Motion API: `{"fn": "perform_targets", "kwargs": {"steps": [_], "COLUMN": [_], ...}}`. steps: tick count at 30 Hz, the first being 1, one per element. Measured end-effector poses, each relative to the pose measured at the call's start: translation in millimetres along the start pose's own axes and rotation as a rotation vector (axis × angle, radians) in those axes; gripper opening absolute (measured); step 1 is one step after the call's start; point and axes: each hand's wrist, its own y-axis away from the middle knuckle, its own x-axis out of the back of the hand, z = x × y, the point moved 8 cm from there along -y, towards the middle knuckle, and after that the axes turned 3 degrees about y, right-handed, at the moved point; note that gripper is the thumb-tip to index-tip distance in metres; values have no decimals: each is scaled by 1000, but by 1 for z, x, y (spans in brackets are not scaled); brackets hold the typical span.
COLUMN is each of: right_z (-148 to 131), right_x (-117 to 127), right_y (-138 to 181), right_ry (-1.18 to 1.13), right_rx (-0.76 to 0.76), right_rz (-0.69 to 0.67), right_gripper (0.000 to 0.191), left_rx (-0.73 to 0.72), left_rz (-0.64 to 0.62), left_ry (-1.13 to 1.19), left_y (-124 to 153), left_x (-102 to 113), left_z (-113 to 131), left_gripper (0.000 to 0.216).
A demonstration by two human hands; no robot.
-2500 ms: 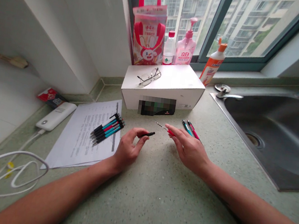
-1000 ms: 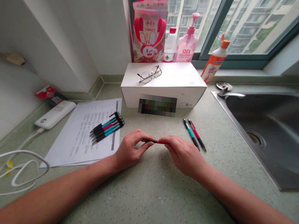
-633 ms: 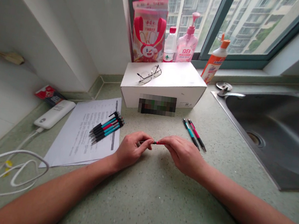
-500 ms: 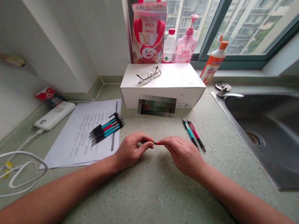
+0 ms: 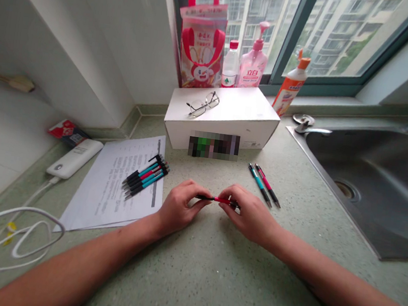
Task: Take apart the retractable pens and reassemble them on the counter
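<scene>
A red pen (image 5: 218,199) with a black grip spans the gap between my two hands, held level above the counter. My left hand (image 5: 182,203) pinches its black end between thumb and fingers. Around the red barrel close the thumb and fingertips of my right hand (image 5: 246,213). To the right lie a teal pen (image 5: 259,183) and another red pen (image 5: 268,185), side by side on the counter. On the left, several teal and red pens (image 5: 146,175) are bunched together on printed paper sheets (image 5: 109,185).
Behind my hands stands a white box (image 5: 224,110) with glasses (image 5: 203,105) on top. A power bank (image 5: 75,158) with a white cable (image 5: 22,249) is at left, a steel sink (image 5: 371,195) at right. Bottles (image 5: 253,64) and a bag (image 5: 203,47) stand by the window.
My right thumb and fingers have shifted on the pen, and more of its red barrel now shows. My left hand keeps its pinch. The pens on the counter and paper have not moved.
</scene>
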Motion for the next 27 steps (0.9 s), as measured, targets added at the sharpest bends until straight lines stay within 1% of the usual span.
{"fn": "perform_targets", "kwargs": {"steps": [3,6,8,9,12,14,17,20,22,25,27], "right_z": [0,0,0,-1,0,1,1,-2,-3,-1,0], "right_x": [-2,-7,-9,-9,-8,-7,-6,-7,-7,-2,1], "right_y": [0,0,0,0,1,1,1,1,0,-1,-1], "right_ry": [37,99,108,97,46,44,65,74,80,97,114], "right_rx": [12,8,6,1,-32,-55,-36,14,24,13,11], "right_rz": [-23,-77,-91,-92,-81,-75,-67,-80,-77,-34,-10], "right_gripper": [15,26,30,29,17,19,12,21,25,25,25], "left_rx": [-47,-113,-160,-165,-141,-128,-149,-169,-120,21,75], "left_rz": [-16,-41,-58,-56,-14,10,1,-12,-6,1,-5], "left_ry": [9,9,-1,-8,-22,-24,-17,-8,-14,-31,-43], "left_y": [-1,-1,0,1,1,0,-2,-2,0,2,3], "left_x": [-1,-4,-7,-7,-4,-2,-1,-1,0,1,0], "left_z": [3,8,13,13,13,13,16,18,14,2,-3], "left_gripper": [8,9,9,9,8,7,7,7,4,21,19]}}
